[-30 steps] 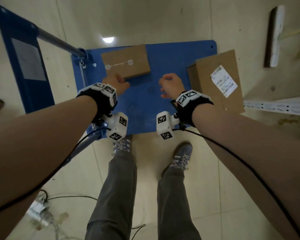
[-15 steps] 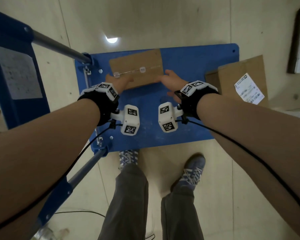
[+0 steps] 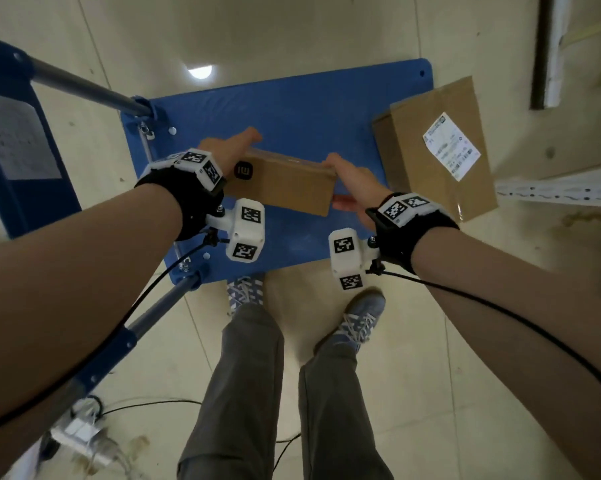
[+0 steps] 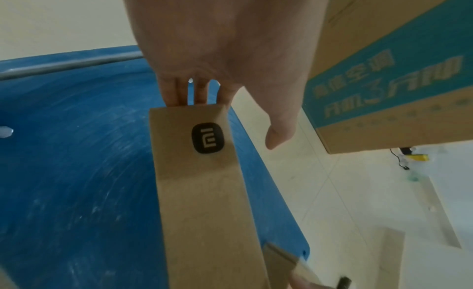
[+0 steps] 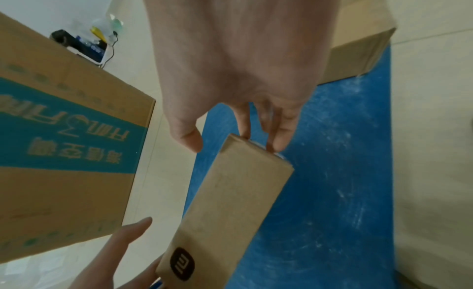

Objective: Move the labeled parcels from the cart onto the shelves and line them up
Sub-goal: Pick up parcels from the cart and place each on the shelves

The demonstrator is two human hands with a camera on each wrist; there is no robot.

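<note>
A small flat brown parcel (image 3: 285, 188) with a black logo hangs tilted on edge above the blue cart deck (image 3: 292, 105). My left hand (image 3: 228, 152) holds its logo end, fingers behind it and thumb stretched out. My right hand (image 3: 351, 181) grips the opposite end, thumb on top. In the left wrist view my left hand (image 4: 225, 80) meets the parcel (image 4: 204, 192) at its top edge. The right wrist view shows my right hand (image 5: 230, 80) on the parcel (image 5: 230, 202). A larger brown parcel (image 3: 437, 147) with a white label stands on the cart's right edge.
The cart handle (image 3: 87, 88) runs along the left. A white shelf rail (image 3: 551, 185) juts in from the right. Beyond the cart stands a big carton with a teal band (image 4: 384, 91). My feet (image 3: 247, 296) are at the cart's near edge, and cables (image 3: 84, 434) lie on the floor.
The small parcel lay flat on the cart deck with my hands reaching for it. Both hands have since taken hold of its ends, lifted it, tipped it on edge and drawn it nearer.
</note>
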